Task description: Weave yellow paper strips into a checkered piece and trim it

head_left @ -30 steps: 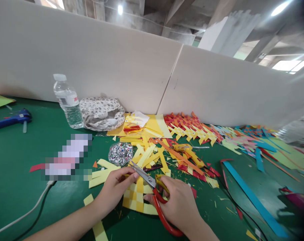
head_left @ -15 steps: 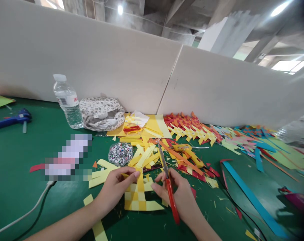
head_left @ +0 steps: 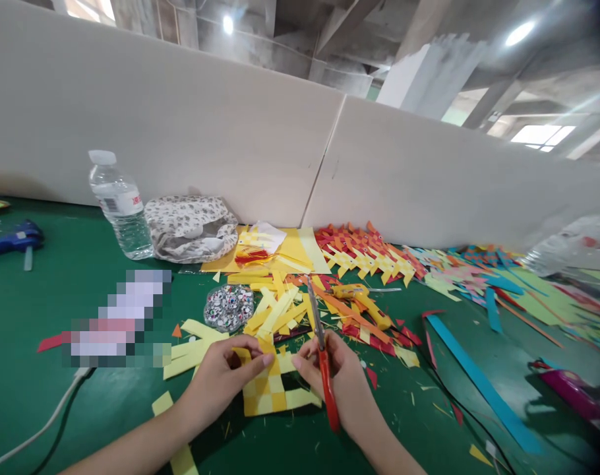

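My left hand (head_left: 225,376) pinches a yellow woven paper piece (head_left: 264,396) between thumb and fingers, near its top. The piece has a two-tone yellow checker weave, with loose pale strips sticking out to the right. In my right hand (head_left: 347,382) are scissors with red handles (head_left: 328,396), lying against the palm with the blades pointing away from me. The right thumb and fingertips are close together at the end of a pale strip (head_left: 286,363); whether they grip it is hard to see. Yellow paper strips (head_left: 277,310) lie heaped just beyond both hands.
A bag of googly eyes (head_left: 228,307) and a yellow glue gun (head_left: 364,303) lie beyond my hands. Finished-looking red and yellow woven pieces (head_left: 369,254) sit by the partition. A water bottle (head_left: 122,211) and patterned cloth pouch (head_left: 191,227) stand left; a blue strip (head_left: 482,379) lies right.
The view has swung slightly right, so objects appear shifted left. My right fingertips have come closer to the woven piece's side strips, the scissors still in that hand. The left hand keeps its pinch.
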Demonstrator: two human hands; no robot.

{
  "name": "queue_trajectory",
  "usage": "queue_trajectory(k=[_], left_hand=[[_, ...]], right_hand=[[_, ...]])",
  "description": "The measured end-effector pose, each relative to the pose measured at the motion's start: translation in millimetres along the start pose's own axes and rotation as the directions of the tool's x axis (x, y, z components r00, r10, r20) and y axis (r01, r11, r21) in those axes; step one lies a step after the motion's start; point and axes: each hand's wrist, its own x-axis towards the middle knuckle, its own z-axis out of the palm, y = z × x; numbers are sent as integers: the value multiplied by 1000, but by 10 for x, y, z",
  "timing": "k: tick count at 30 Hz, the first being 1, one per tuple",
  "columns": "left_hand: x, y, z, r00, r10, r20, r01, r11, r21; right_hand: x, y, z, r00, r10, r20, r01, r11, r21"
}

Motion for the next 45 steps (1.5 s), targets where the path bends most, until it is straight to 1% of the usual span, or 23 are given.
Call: queue_trajectory(k=[2,4,6,8,9,12,15,18,20,24,28,31,37,43,45], left_hand=[[7,-1,1,999,16,-33,-17,1000,-22],[20,-8,-1,997,36,-63,-39,998,-49],[37,-17,-7,995,47,-91,-54,995,-78],[52,-20,-16,991,52,-123,-65,992,-107],[58,-19,-20,989,49,-138,-66,991,-120],[64,-5,-35,986,31,-164,-60,983,-172],[61,-3,-48,988,-3,-156,-36,969,-245],[64,-29,-59,990,-23,-142,-19,957,-290],[68,-57,-65,991,-20,-133,-22,951,-308],[67,-103,-76,994,-37,-99,-2,932,-363],[50,-112,-81,996,-66,-68,29,897,-442],[42,-103,-77,996,-72,-49,41,882,-469],[42,-68,-72,995,-78,-66,37,879,-476],[35,-35,-77,993,-109,55,120,805,-581],[39,-35,-77,991,-113,76,135,792,-596]], right_hand=[[-10,-14,-27,992,-53,-115,43,995,-88],[-33,-52,-63,966,-152,-212,105,971,-217],[-64,-97,-93,940,-250,-230,157,920,-360],[-91,-130,-104,942,-296,-160,182,848,-498],[-100,-139,-101,949,-297,-108,188,805,-563],[-108,-133,-63,966,-256,33,200,663,-721],[-100,-115,-23,968,-239,80,204,558,-804],[-95,-110,-5,967,-234,97,207,507,-837],[-94,-112,0,967,-229,108,212,504,-837],[-93,-108,12,967,-216,134,230,524,-820],[-95,-103,16,968,-207,140,232,536,-812],[-100,-105,14,972,-178,152,227,556,-799],[-105,-100,20,980,-119,159,199,586,-786],[-102,-123,20,982,-99,160,186,634,-751],[-105,-134,18,983,-96,159,183,643,-743]])
